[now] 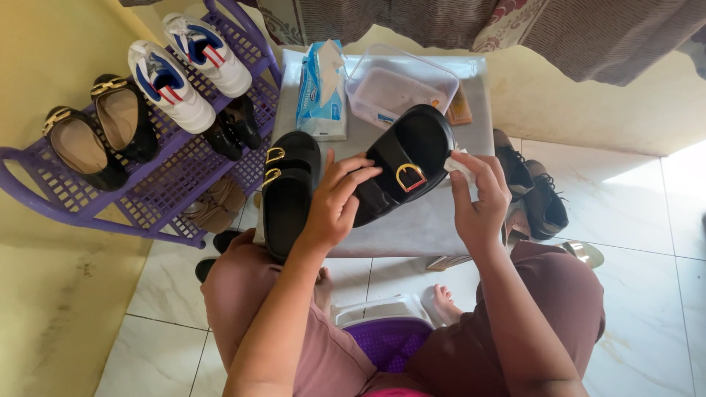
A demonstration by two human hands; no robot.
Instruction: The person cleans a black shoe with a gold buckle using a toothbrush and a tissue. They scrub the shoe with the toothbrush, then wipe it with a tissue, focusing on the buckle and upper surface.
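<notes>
Item 1. Black sandal with gold buckle (pixel 408 158): held tilted above the desk (pixel 412 220), strap and buckle turned up toward the camera, apparently so that the upper is exposed to the cloth.

Item 2. Left hand (pixel 334 202): fingers curled over the near edge of the sandal, thumb under, clasping it firmly; it appears to act as the steadying hold.

Item 3. Right hand (pixel 478 198): fingertips pressed together on a small white wipe (pixel 460 163), which touches the sandal's right edge beside the buckle.

Item 4. Second black sandal (pixel 289 191): matching gold buckles, lying flat at the left side of the desk, just beside the held one, within easy reach.

Item 5. Blue-and-white wipe packet (pixel 321 92): standing at the far end of the desk, near the clear plastic container (pixel 401 84) with its lid, both behind the working area.

Item 6. Purple shoe rack (pixel 162 187): to the left against the yellow wall. Top tier carries a pair of white sneakers (pixel 187 70) and a pair of black flats with tan lining (pixel 99 132); darker shoes sit on the tier below, partly hidden.

Item 7. Dark lace-up shoes (pixel 533 191): on the tiled floor (pixel 647 220) right of the desk, partly hidden by the right hand.

Item 8. Purple stool (pixel 386 338): beneath the seated person, between the knees.
</notes>
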